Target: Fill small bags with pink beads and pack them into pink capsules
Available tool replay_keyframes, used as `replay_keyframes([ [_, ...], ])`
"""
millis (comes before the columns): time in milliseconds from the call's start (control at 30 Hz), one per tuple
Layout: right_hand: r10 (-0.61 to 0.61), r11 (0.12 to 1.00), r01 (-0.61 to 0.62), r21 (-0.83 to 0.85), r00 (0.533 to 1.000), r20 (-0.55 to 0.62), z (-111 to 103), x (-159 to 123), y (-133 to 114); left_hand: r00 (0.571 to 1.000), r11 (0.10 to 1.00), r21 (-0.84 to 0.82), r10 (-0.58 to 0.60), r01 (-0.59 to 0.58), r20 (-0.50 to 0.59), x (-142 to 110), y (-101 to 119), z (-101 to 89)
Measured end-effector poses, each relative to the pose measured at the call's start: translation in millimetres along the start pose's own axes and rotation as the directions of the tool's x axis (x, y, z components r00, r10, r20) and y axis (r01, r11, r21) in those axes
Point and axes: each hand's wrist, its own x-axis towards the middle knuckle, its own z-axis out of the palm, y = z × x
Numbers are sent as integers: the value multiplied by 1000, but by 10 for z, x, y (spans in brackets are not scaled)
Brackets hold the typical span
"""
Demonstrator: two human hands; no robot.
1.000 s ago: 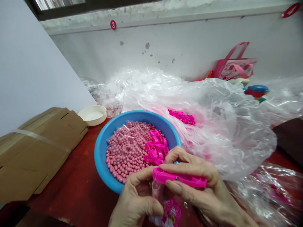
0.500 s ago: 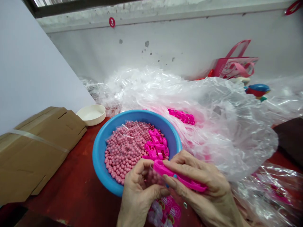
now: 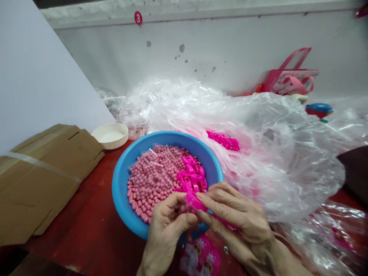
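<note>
pink piece (image 3: 195, 201) slants lengthwise, down to the right (partly hidden)

The pink piece (image 3: 195, 201) you hold is smooth, glossy plastic; your blue basin (image 3: 119, 207) is smooth plastic too. You have matt cardboard (image 3: 57, 193) at left, shiny crinkled film (image 3: 287, 153) at right.

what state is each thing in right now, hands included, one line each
left hand: curled, pinching a small clear piece, blurred
right hand: closed on a bright pink piece
blue basin: upright, holding pink beads and loose pink pieces
white dish: upright, open at the top
cardboard: folded flat, banded
plastic sheeting: crumpled
pink tote bag: upright by the wall
</note>
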Motion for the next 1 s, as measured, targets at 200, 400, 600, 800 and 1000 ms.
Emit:
replay_keyframes([
  [200, -116, 985, 128, -119, 988, 103, 17, -23, 76, 1000, 1000, 29, -3, 3, 3, 13, -4, -32],
  [400, -88, 988, 111, -103, 974, 210, -94, -44, 65, 997, 997, 36, -67, 65, 37, 29, 11, -37],
  [600, 107, 991, -119, 56, 978, 178, -68, -8, -31, 991, 990, 9, -137, 137, -1, 38, 34, -16],
  [800, 201, 973, -211, 88, 973, 113, 43, -92, 37, 991, 991, 39, -125, 126, -41, 55, 12, -7],
  [1000, 75, 992, -70, -109, 996, 40, 96, -144, 84, 995, 988, 126, -77, 84, -64, 71, -9, 13],
])
